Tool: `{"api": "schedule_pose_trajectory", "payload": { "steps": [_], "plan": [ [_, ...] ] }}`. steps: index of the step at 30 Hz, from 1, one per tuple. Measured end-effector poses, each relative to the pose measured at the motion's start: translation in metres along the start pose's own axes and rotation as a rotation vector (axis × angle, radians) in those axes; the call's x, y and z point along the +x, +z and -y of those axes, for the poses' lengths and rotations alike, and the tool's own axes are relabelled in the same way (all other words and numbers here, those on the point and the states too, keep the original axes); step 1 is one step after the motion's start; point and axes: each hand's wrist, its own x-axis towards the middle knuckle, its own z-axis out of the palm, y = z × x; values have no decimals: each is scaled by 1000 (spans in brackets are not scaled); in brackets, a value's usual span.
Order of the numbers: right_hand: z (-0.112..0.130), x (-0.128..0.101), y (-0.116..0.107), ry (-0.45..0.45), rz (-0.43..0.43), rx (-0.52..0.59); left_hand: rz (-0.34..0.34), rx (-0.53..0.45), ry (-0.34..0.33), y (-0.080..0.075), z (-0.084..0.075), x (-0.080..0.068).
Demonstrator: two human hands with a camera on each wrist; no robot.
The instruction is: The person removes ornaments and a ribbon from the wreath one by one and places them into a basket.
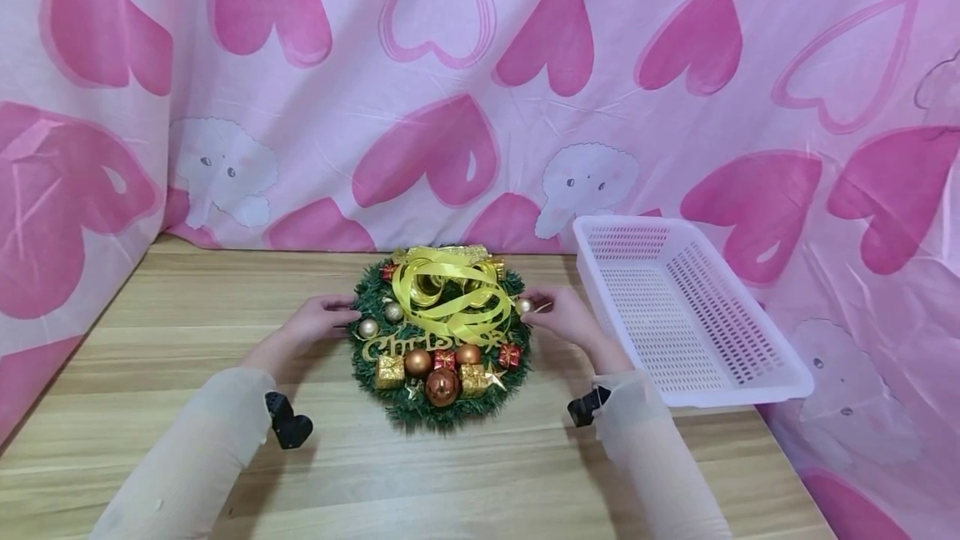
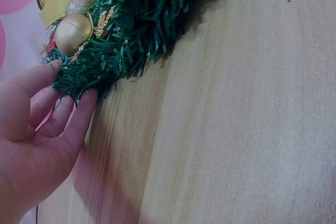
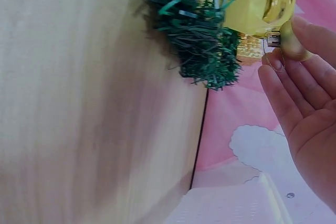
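Note:
A green Christmas wreath (image 1: pixel 442 415) lies on the table, decorated with brown balls, small gift boxes, a star and gold lettering. A loose yellow ribbon (image 1: pixel 450 325) loops over its upper part, across gold bells (image 1: pixel 427 286). At the wreath's left edge my left hand (image 1: pixel 322 319) holds the greenery, thumb on one side and fingers on the other, as the left wrist view shows. Beside the right edge my right hand (image 1: pixel 566 315) pinches a small gold ball ornament (image 3: pixel 295 43) by thumb and fingers. Its metal cap and thin string loop point toward the wreath.
A white plastic basket (image 1: pixel 750 394) with perforated walls stands to the right, close to my right forearm. Behind the wooden table (image 1: pixel 420 490) hangs a pink curtain (image 1: pixel 450 82) with hearts. Black wrist cameras (image 1: pixel 288 423) sit at both cuffs.

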Motion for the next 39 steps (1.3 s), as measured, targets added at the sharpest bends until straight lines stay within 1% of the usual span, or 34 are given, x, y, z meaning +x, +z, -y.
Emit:
{"api": "schedule_pose_trajectory", "payload": {
  "steps": [3,9,15,22,29,36,39],
  "plan": [
    [4,0,-4,-9,-12,-7,8,-11,1,0,0,0],
    [11,1,-14,-24,-26,21,21,-18,0,-1,-1,-1],
    [19,4,-27,8,-17,13,22,-17,3,-2,-1,-2],
    [29,5,-40,38,-50,3,26,-14,14,-3,0,-2],
    [33,6,-53,27,-61,-13,27,5,9,-3,1,-1],
    [32,7,-68,49,-80,3,32,10,13,-3,0,-1],
    [30,7,-74,61,-97,-13,27,2,7,-2,-1,-1]
  ]
}}
